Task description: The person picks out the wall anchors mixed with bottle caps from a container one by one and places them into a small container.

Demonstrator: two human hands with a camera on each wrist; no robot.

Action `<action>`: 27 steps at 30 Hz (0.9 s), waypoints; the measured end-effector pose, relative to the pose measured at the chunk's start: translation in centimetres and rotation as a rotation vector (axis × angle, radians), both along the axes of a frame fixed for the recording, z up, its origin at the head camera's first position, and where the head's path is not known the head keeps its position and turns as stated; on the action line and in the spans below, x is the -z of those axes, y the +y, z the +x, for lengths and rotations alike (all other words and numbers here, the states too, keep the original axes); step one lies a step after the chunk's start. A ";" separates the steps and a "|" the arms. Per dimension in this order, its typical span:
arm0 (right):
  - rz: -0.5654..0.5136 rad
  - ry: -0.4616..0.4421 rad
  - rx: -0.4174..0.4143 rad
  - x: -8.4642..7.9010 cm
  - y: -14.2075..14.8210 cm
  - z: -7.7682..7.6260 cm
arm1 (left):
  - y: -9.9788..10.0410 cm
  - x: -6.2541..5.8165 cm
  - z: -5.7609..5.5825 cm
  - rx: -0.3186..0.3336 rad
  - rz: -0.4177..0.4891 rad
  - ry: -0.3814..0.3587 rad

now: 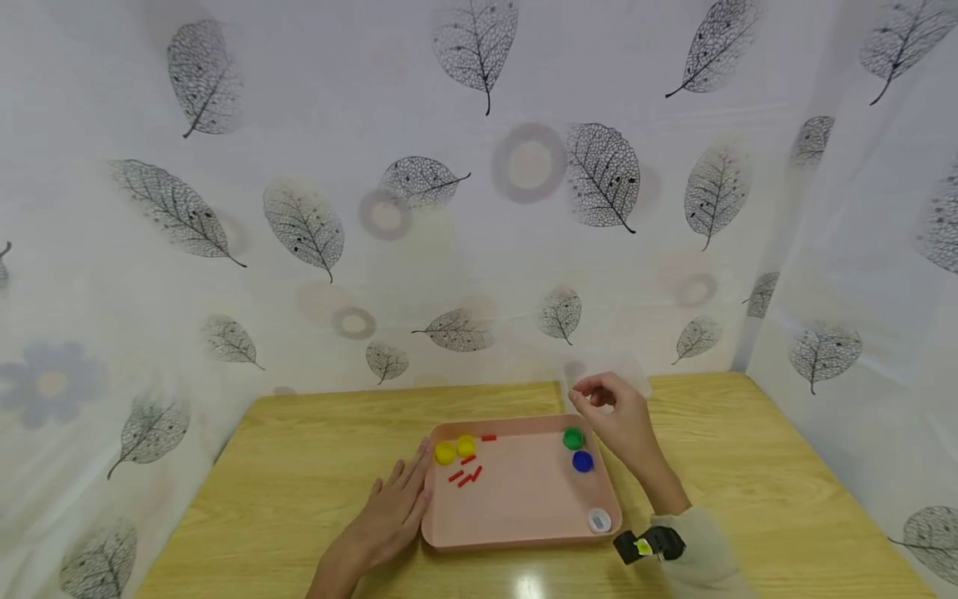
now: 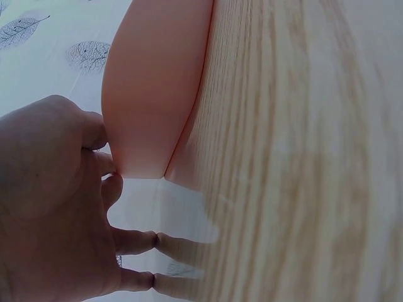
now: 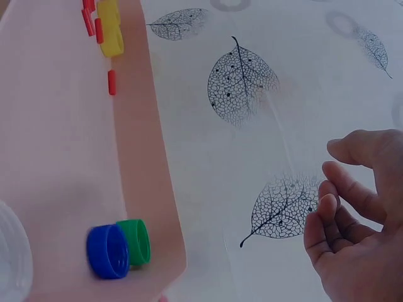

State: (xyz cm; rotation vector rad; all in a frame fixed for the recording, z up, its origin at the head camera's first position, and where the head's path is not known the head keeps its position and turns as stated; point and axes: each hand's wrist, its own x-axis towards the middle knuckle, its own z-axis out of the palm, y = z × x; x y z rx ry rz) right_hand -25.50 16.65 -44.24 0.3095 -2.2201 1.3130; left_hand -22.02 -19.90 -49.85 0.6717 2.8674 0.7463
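A pink tray (image 1: 524, 532) lies on the wooden table. My left hand (image 1: 392, 512) rests along its left side with fingers fairly straight, fingertips at the rim; the left wrist view shows this hand (image 2: 56, 201) beside the tray's outer wall (image 2: 157, 82). My right hand (image 1: 617, 416) is raised over the far right corner, fingers loosely bent. In the right wrist view a gap shows between its thumb and fingertips, with nothing held. Nearest below it in the tray are a green bottle cap (image 1: 573, 438) and a blue bottle cap (image 1: 582, 461).
Two yellow caps (image 1: 466, 446) and several short red pieces (image 1: 456, 476) lie in the tray's left part. A round white lid-like item (image 1: 599, 521) sits in its near right corner. Behind my right hand stands a translucent container (image 1: 636, 374), near the leaf-patterned curtain (image 1: 464, 249).
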 end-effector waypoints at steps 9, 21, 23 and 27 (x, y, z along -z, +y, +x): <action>-0.036 -0.041 -0.003 0.2 -2.7 0.7 | -0.1 0.0 0.0 0.005 0.005 0.003; -0.081 -0.070 -0.034 1.2 -5.9 0.3 | 0.1 0.1 -0.1 0.006 0.005 0.010; -0.082 -0.076 -0.039 1.4 -6.5 0.5 | 0.1 0.0 0.0 0.014 0.012 0.016; -0.043 -0.085 -0.048 2.0 -7.9 0.6 | 0.1 0.0 0.1 0.013 0.023 0.018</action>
